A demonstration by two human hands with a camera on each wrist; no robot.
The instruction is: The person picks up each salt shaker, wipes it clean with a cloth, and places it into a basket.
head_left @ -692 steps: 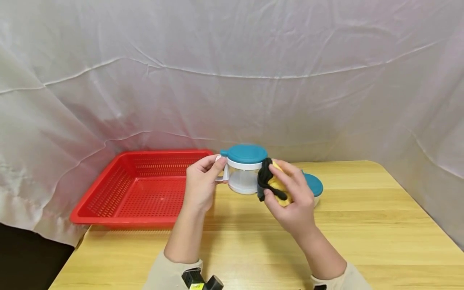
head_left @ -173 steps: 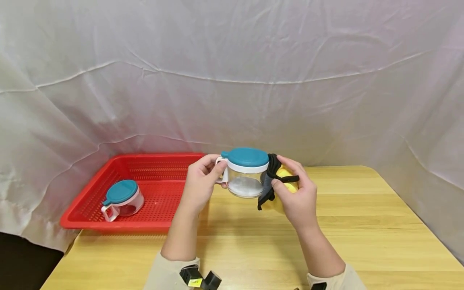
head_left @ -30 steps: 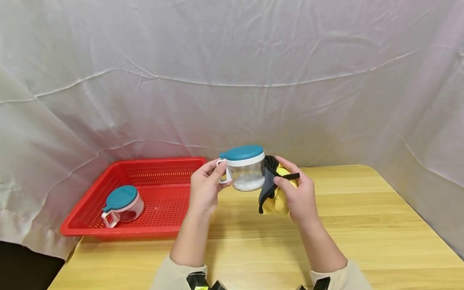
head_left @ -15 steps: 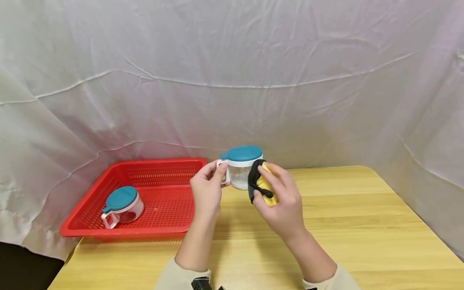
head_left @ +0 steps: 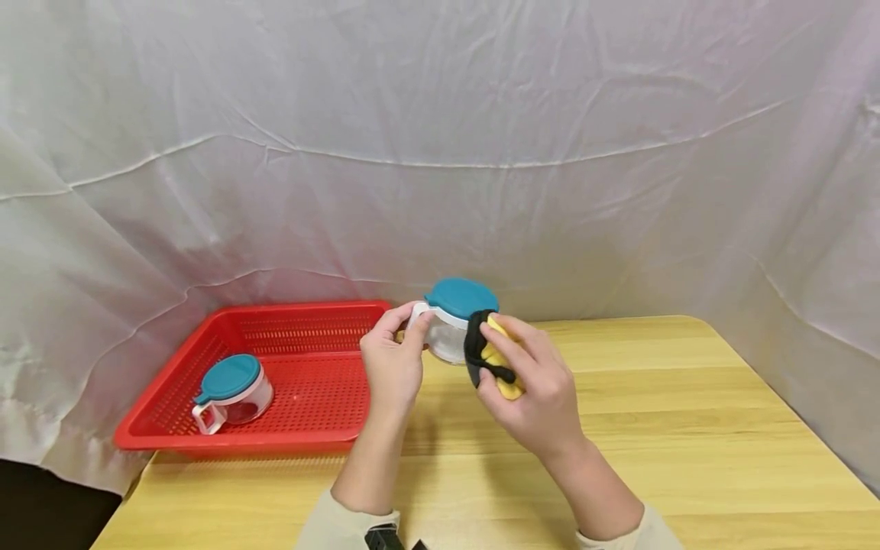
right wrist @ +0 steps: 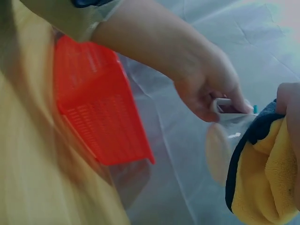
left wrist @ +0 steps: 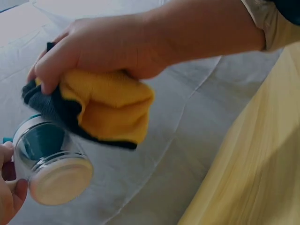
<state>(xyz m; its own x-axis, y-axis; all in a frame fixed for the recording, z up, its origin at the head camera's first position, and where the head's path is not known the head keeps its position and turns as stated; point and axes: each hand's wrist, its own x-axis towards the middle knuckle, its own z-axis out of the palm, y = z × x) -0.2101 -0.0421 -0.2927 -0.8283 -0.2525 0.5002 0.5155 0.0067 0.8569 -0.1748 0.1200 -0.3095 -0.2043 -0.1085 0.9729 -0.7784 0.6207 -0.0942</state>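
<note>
A clear seasoning jar with a teal lid and white handle is held up above the table in the head view. My left hand pinches the handle, thumb on top. My right hand grips a bunched yellow and dark grey cloth with black edging, laid against the jar's right side and hiding part of it. The left wrist view shows the jar's pale round base and the cloth hanging beside it. In the right wrist view, left fingers curl at the white handle.
A red perforated basket sits on the left of the wooden table. Inside it stands a similar teal-lidded jar, its handle toward the near left. A pale curtain hangs behind the table.
A jar has come into the basket since the oldest frame, and the one at right has left the table. Within the last second, the cloth moved left over the held jar, whose lid now tips nearer.
</note>
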